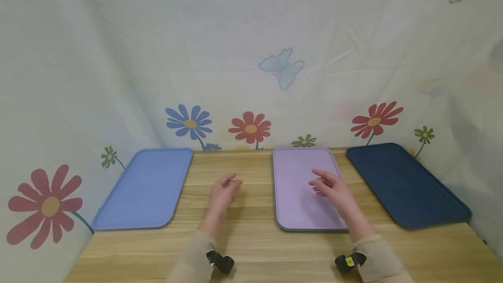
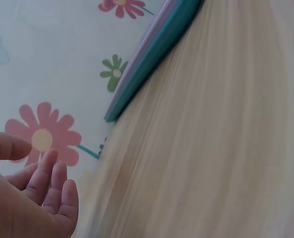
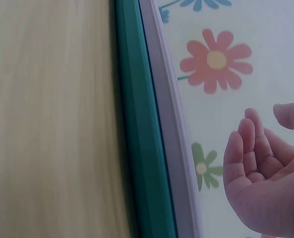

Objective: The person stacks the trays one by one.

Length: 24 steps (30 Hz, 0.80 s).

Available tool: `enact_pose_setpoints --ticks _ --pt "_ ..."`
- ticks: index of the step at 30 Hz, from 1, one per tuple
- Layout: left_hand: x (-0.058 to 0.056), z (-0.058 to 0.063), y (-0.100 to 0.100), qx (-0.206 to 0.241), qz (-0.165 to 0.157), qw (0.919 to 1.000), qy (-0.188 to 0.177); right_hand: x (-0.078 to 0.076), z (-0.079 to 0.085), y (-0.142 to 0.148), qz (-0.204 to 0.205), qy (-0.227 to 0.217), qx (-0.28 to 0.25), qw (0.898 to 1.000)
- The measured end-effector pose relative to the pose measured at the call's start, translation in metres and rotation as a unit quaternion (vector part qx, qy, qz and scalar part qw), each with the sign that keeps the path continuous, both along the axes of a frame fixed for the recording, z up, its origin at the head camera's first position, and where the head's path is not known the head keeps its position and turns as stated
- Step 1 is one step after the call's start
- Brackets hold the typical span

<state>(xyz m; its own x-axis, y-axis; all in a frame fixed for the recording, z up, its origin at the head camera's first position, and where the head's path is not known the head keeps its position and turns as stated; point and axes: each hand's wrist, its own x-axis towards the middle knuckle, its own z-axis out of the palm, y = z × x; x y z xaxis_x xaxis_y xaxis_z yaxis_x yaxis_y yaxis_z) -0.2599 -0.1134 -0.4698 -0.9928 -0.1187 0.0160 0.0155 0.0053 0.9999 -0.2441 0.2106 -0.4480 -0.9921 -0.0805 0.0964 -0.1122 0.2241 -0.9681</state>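
My left hand [image 1: 223, 192] hovers over the bare wood between the blue tray and the lilac tray, holding nothing. Its fingers [image 2: 55, 186] are loosely curled, with the thumb apart from them. Over the lilac tray [image 1: 292, 204] is my right hand [image 1: 332, 188], empty too, its fingers [image 3: 248, 148] relaxed and slightly bent. In the right wrist view a teal tray [image 3: 142, 129] lies directly beneath the lilac one, its edge showing; the rest of it is hidden.
A light blue tray [image 1: 145, 189] lies at the left of the wooden table [image 1: 251, 248], and a dark navy tray [image 1: 404, 187] lies at the right, turned at an angle. Behind the table hangs a flowered cloth [image 1: 235, 56]. Each wrist wears a small black camera [image 1: 222, 262].
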Motion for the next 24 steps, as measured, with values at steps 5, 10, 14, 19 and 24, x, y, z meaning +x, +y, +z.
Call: enact_pose_setpoints --ticks 5,10,14,19,24 --pt "-0.003 -0.002 -0.016 -0.022 0.032 0.9993 0.001 0.000 -0.001 -0.013 0.010 0.002 0.001 1.000" --pt "-0.005 -0.001 -0.034 -0.042 0.059 0.9973 0.005 0.000 -0.003 -0.027 0.024 0.001 -0.011 1.000" --pt "-0.005 -0.001 -0.050 -0.068 0.072 0.9951 0.005 0.001 -0.002 -0.037 0.033 -0.002 -0.017 0.999" --pt "-0.006 0.001 -0.067 -0.100 0.078 0.9919 -0.003 0.001 -0.003 -0.049 0.044 -0.009 -0.021 0.999" --pt "-0.006 0.003 -0.085 -0.160 0.100 0.9820 -0.001 0.000 -0.005 -0.062 0.057 -0.007 -0.034 0.998"
